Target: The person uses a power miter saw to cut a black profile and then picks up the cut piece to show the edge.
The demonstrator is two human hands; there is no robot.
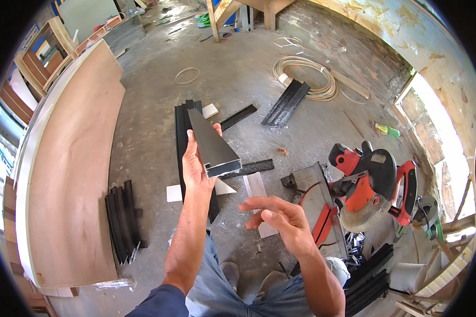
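My left hand (197, 164) grips a dark hollow metal profile (211, 140), its cut open end facing toward me. The thumb lies along the left side and fingertips show at the far right edge. My right hand (280, 219) is apart from the profile, to its lower right, fingers loosely stretched and holding nothing. Below the held piece, a long black profile (181, 124) lies on the floor with white blocks (210, 111) beside it. Shorter black profiles (239, 117) lie to its right. A red and black mitre saw (365, 179) stands right of my right hand.
A curved plywood panel (74, 174) stands at left, with a stack of black profiles (122, 222) against it. Coiled hose (322, 90) lies near the brick wall. A green bottle (388, 130) and an angle grinder (427, 214) are at right. More black profiles (367, 288) lie lower right.
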